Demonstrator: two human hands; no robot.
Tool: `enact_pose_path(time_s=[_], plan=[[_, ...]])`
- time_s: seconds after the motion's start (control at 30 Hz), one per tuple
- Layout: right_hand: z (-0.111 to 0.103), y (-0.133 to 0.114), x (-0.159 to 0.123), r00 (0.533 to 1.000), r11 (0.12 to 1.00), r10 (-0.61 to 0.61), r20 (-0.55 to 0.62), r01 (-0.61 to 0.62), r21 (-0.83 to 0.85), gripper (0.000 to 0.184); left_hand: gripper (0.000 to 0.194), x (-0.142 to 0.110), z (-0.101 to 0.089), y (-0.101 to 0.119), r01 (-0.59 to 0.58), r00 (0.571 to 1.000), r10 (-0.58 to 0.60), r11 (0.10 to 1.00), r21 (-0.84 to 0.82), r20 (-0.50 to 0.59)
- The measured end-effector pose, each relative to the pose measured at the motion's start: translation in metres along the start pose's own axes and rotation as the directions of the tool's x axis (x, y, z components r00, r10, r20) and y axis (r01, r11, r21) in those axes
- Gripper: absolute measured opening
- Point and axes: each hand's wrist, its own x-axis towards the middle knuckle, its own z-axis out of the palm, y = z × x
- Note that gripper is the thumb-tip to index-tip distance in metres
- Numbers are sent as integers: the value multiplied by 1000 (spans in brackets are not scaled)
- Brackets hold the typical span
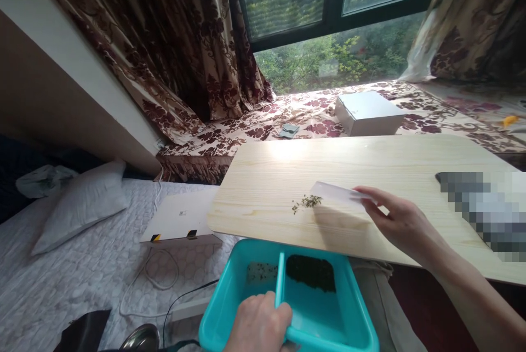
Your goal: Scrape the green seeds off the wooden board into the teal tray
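Observation:
My right hand (392, 217) pinches the end of a thin, pale, flat card (335, 192) and holds it tilted low over the light wooden tabletop (263, 176). At the card's far edge lies a small scatter of greenish-brown dried bits (306, 203). Below the table's front edge, my left hand (261, 322) grips a turquoise plastic tub (357, 308) at its near side, by the divider. The tub's right compartment has a dark heap (311, 272) at its far end. A few small specks lie on a pale patch (262, 272) in the left compartment.
A white box (370, 111) sits on the flowered window ledge beyond the table, near a small folded grey-green item (289, 130). A blurred-out dark object (485, 204) lies at the table's right. Left are a bed, a flat white box (181, 212), cables and a pillow (82, 204).

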Motion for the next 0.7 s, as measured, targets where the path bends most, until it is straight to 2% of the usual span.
enact_pose_path(time_s=[0.13, 0.23, 0.53, 0.7], plan=[[4, 2, 0, 999, 1000, -26, 18, 26, 8, 35, 20, 3, 12, -13, -12, 998, 9, 999, -45, -63], [6, 3, -4, 998, 998, -49, 42, 48, 31, 35, 19, 3, 14, -13, -1, 997, -3, 998, -59, -74], [-1, 2, -15, 992, 991, -93, 86, 84, 104, 31, 16, -3, -11, 7, 33, 998, -33, 999, -3, -51], [-6, 0, -24, 987, 983, -137, 86, 125, 133, 28, 16, -6, -14, 12, 34, 998, -35, 999, -9, -50]])
